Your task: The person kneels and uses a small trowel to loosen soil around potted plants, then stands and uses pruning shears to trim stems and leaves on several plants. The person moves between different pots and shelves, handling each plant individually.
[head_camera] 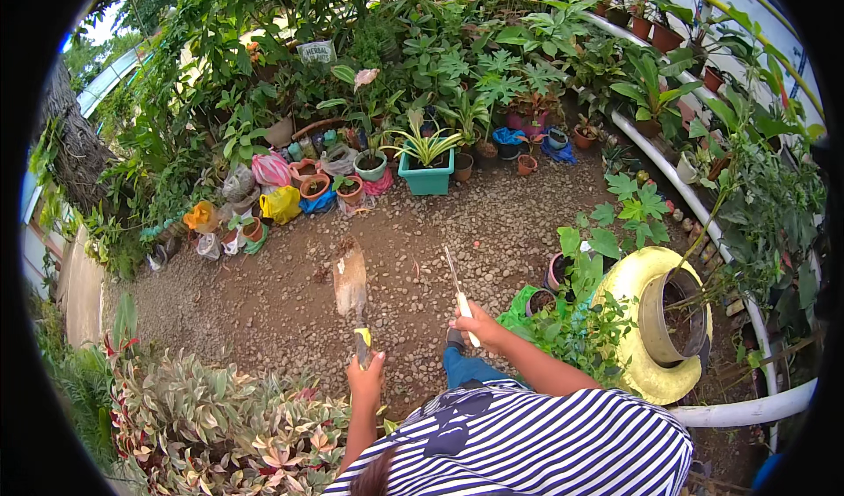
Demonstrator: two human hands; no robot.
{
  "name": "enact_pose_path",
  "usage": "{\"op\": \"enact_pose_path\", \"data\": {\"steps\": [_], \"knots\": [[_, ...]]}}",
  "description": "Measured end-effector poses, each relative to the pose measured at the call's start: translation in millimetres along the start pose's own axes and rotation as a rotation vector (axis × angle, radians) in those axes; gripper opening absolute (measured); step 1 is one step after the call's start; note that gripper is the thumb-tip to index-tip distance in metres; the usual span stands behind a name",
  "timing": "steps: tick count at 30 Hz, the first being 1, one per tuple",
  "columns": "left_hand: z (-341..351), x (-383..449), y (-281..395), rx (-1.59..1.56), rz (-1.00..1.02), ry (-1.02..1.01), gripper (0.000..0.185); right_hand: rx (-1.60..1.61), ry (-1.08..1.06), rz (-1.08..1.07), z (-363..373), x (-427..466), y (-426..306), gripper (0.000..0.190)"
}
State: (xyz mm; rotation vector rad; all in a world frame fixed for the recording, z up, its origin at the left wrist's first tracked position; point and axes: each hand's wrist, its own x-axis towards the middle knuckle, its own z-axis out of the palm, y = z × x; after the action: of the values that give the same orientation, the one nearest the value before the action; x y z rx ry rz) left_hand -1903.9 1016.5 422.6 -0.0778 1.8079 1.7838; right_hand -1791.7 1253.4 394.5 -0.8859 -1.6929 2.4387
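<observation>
My left hand (366, 378) is closed around the handle of a garden trowel (350, 278). Soil clings to the trowel's broad blade, which points away from me, and yellow tape wraps its neck. In my right hand (484, 328) is a thin-bladed knife (465, 305) with a white handle, its narrow blade also pointing forward. Both tools are held apart, above the gravelly ground (409, 252). Beyond them stands a teal rectangular planter (426, 178) with a striped-leaf plant (428, 145).
Potted plants sit at the far left, including a terracotta pot (314, 186) and a yellow plastic bag (281, 204). A yellow tyre planter (616, 285) and green bag (517, 306) lie to my right. Variegated shrubs (224, 423) grow at the near left. A white pipe (666, 173) borders the right.
</observation>
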Motion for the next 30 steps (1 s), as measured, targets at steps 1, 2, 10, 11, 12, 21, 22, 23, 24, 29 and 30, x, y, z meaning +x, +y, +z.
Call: {"op": "enact_pose_path", "data": {"steps": [1, 2, 10, 11, 12, 21, 22, 23, 24, 29, 30], "knots": [[1, 16, 4, 0.006, -0.01, 0.011, 0.017, 0.014, -0.029, 0.018, -3, 17, -5, 0.038], [3, 31, 12, 0.012, -0.014, 0.021, 0.017, 0.031, -0.058, 0.031, -5, 35, -13, 0.037], [72, 178, 85, 0.029, -0.085, 0.014, 0.016, 0.018, -0.01, -0.189, -68, 167, -94, 0.025], [82, 192, 93, 0.038, -0.07, -0.004, 0.016, 0.014, 0.04, -0.178, -76, 176, -101, 0.025], [93, 203, 99, 0.042, -0.057, -0.022, 0.016, 0.05, 0.038, -0.207, -84, 182, -107, 0.025], [198, 295, 141, 0.12, -0.015, -0.164, 0.016, 0.329, 0.267, -0.139, -148, 191, -138, 0.026], [211, 307, 146, 0.136, -0.01, -0.171, 0.016, 0.383, 0.293, -0.118, -155, 191, -139, 0.027], [223, 319, 151, 0.158, -0.033, -0.165, 0.016, 0.435, 0.346, -0.051, -162, 193, -141, 0.027], [236, 332, 155, 0.188, 0.003, -0.165, 0.016, 0.447, 0.369, -0.058, -169, 196, -143, 0.029], [291, 406, 185, 0.2, 0.012, -0.316, 0.016, 0.403, 0.506, -0.151, -196, 234, -175, 0.027], [306, 421, 192, 0.213, 0.001, -0.329, 0.016, 0.412, 0.532, -0.125, -199, 244, -186, 0.027]]}}
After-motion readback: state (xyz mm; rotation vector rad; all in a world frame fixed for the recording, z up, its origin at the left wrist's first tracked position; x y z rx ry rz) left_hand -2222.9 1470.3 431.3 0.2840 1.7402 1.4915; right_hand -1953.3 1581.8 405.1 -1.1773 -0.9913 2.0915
